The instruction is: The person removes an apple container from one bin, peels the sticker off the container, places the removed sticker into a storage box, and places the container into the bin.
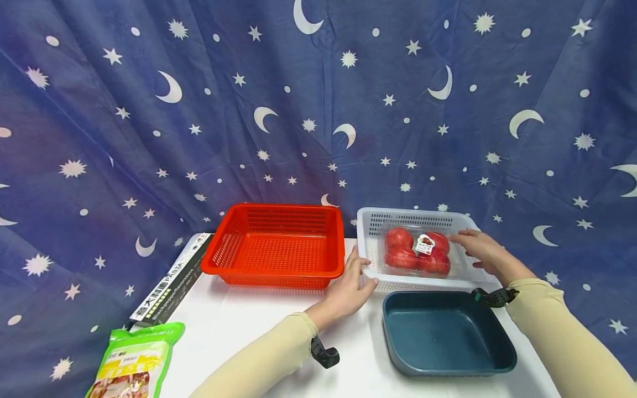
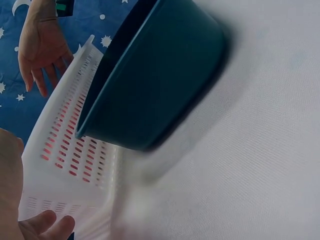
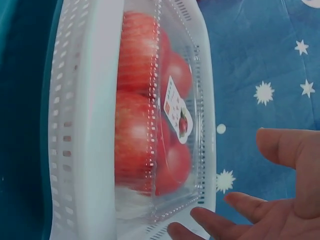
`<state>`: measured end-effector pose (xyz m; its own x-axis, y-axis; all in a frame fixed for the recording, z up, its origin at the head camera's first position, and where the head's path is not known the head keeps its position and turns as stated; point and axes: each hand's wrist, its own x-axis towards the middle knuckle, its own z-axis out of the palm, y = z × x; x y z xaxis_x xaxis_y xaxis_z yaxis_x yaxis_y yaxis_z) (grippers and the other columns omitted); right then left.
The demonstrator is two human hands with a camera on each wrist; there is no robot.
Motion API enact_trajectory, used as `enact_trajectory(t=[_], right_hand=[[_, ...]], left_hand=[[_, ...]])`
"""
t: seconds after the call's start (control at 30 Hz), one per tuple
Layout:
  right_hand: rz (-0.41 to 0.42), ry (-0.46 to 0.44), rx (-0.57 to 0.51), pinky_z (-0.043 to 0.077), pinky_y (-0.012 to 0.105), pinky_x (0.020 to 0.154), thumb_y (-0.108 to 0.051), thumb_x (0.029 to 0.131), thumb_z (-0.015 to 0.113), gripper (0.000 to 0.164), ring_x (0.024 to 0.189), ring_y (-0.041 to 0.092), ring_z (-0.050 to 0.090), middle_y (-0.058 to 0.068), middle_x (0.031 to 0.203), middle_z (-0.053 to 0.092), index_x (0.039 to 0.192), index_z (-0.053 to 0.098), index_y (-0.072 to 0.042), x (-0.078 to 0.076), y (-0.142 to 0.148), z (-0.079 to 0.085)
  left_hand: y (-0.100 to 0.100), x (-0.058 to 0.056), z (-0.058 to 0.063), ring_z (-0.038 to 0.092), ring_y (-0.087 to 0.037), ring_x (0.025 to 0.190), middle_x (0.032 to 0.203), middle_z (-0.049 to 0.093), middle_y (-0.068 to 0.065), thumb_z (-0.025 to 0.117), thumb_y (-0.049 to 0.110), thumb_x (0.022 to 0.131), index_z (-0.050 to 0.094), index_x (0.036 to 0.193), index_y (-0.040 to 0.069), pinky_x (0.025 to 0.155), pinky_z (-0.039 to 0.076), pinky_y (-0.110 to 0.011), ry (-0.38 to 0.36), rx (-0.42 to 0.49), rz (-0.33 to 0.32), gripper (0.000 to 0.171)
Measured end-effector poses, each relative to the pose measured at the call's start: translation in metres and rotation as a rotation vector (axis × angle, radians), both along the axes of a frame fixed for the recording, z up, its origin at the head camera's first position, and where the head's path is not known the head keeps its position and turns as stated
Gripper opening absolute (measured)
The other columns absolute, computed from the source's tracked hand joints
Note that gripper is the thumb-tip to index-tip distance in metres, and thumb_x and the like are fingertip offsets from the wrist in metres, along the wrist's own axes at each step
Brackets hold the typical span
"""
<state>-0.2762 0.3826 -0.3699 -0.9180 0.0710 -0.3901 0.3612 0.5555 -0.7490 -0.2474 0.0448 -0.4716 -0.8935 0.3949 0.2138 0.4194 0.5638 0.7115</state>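
A white plastic basket (image 1: 423, 282) stands at the back right, holding a clear plastic pack of red apples (image 1: 400, 257) with a white label. My left hand (image 1: 348, 287) is at the basket's left end, fingers extended beside its rim; whether they touch it is hard to tell. In the left wrist view, its fingertips (image 2: 47, 225) show by the basket's end wall. My right hand (image 1: 485, 251) hovers by the basket's right end with fingers spread, holding nothing. In the right wrist view, the right hand (image 3: 300, 200) appears beside the apple pack (image 3: 135, 135).
A red basket (image 1: 278, 273) stands left of the white one. A dark teal bin (image 1: 448, 326) sits in front of the white basket. At the left lie a black-and-white pasta box (image 1: 171, 282) and a green-and-yellow food bag (image 1: 134, 359). A starry blue curtain (image 1: 278, 110) hangs behind.
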Motion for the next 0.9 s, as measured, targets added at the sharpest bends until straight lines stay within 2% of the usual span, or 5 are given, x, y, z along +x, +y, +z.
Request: enact_trajectory(t=[0.27, 0.4, 0.6, 0.77, 0.9], right_hand=[[-0.012, -0.072, -0.047, 0.029, 0.075, 0.107, -0.049, 0.105, 0.049, 0.095, 0.142, 0.065, 0.011, 0.041, 0.16, -0.001, 0.157, -0.007, 0.008, -0.008, 0.009, -0.004], [-0.013, -0.098, -0.085, 0.032, 0.074, 0.106, -0.047, 0.106, 0.047, 0.093, 0.142, 0.064, 0.011, 0.042, 0.159, -0.001, 0.157, -0.007, 0.008, -0.013, 0.013, -0.008], [-0.034, -0.13, -0.129, 0.036, 0.073, 0.104, -0.05, 0.103, 0.05, 0.099, 0.142, 0.064, 0.013, 0.042, 0.158, 0.0, 0.157, -0.008, 0.008, -0.019, 0.018, -0.012], [-0.048, -0.153, -0.126, 0.043, 0.069, 0.1, -0.056, 0.1, 0.054, 0.106, 0.141, 0.063, 0.019, 0.043, 0.157, 0.005, 0.157, -0.007, 0.008, -0.021, 0.021, -0.013], [-0.064, -0.169, -0.136, 0.047, 0.065, 0.098, -0.059, 0.099, 0.055, 0.108, 0.14, 0.061, 0.024, 0.042, 0.156, 0.009, 0.157, -0.005, 0.009, -0.022, 0.023, -0.016]], left_hand=[[0.009, 0.0, -0.004, 0.043, -0.038, 0.142, 0.17, 0.013, -0.012, 0.06, 0.037, 0.101, 0.047, 0.132, 0.014, 0.092, 0.052, -0.047, 0.022, 0.041, 0.005, 0.041], [0.012, 0.0, -0.008, 0.044, -0.04, 0.14, 0.17, 0.012, -0.013, 0.059, 0.036, 0.101, 0.045, 0.13, 0.013, 0.083, 0.055, -0.037, 0.024, 0.053, 0.003, 0.04], [0.012, -0.003, -0.011, 0.044, -0.038, 0.14, 0.171, 0.011, -0.011, 0.06, 0.035, 0.101, 0.044, 0.125, 0.014, 0.082, 0.053, -0.033, 0.009, 0.086, 0.008, 0.035], [0.013, -0.004, -0.014, 0.063, -0.026, 0.107, 0.171, 0.009, -0.011, 0.06, 0.033, 0.102, 0.043, 0.123, 0.015, 0.078, 0.051, -0.028, -0.01, 0.134, -0.001, 0.033], [0.015, -0.005, -0.017, 0.064, -0.015, 0.093, 0.171, 0.009, -0.011, 0.061, 0.031, 0.102, 0.043, 0.123, 0.014, 0.084, 0.052, -0.027, -0.034, 0.191, -0.01, 0.033]])
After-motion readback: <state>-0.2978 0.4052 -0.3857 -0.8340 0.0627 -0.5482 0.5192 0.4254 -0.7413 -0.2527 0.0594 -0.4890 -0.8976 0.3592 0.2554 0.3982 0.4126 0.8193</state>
